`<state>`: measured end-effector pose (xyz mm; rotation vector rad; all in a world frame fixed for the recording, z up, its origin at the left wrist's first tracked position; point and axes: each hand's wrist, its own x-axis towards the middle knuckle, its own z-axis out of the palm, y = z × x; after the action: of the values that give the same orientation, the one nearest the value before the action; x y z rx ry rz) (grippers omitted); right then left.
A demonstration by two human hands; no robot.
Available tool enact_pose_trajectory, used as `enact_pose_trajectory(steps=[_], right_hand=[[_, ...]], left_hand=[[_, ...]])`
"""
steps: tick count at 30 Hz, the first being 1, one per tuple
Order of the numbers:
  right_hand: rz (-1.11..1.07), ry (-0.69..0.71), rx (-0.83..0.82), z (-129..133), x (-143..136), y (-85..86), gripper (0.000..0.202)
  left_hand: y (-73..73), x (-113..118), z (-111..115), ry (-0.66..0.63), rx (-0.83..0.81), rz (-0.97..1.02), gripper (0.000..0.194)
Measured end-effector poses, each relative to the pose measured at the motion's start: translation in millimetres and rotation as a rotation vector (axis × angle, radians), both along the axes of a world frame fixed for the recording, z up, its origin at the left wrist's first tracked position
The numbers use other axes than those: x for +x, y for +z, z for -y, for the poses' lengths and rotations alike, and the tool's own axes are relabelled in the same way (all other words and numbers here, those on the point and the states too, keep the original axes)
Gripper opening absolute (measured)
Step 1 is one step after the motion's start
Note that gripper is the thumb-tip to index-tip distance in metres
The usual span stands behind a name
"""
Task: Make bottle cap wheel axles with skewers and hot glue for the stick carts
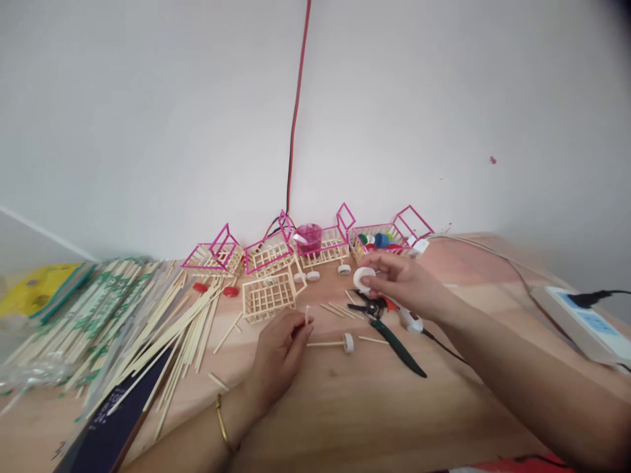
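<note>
My left hand (280, 355) is closed, pinching a short pale wooden stick (307, 314) that points up between thumb and finger. Raised a little above the tabletop, my right hand (399, 279) grips a white bottle cap (363, 279) by its edge. Beside my left fingers lies a thin stick (325, 344) with a white cap wheel (348, 343) at its right end. An unpainted stick basket cart (269, 295) stands just beyond my left hand. Below my right hand are pruning shears (394, 341) with dark green and red handles.
Pink-trimmed stick carts (323, 253) line the wall, one holding colored caps (381, 240). A cup of pink paint (308, 238) stands among them. Loose sticks (190, 328) and bagged sticks (93, 309) spread leftward. A power strip (586, 322) and a white corded tool (411, 320) are right.
</note>
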<state>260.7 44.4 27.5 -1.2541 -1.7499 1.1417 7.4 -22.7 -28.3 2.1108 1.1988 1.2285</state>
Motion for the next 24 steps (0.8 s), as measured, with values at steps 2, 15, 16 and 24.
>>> enact_pose_trajectory(steps=[2,15,16,24], right_hand=[[-0.12,0.012,-0.063,10.0,-8.6,-14.1,0.036],[0.176,0.204,0.251,27.2,-32.1,-43.2,0.022],[0.153,0.206,0.229,28.8,-32.4,-43.4,0.022],[-0.018,0.203,0.102,35.8,-43.0,-41.0,0.029]], left_hand=[[0.0,0.7,0.4,0.017,0.012,-0.02,0.008],[-3.7,2.4,-0.1,0.058,0.158,-0.163,0.011],[-4.2,2.0,-0.7,0.051,0.166,-0.171,0.011],[-1.7,2.9,-0.9,-0.022,0.136,-0.231,0.015]])
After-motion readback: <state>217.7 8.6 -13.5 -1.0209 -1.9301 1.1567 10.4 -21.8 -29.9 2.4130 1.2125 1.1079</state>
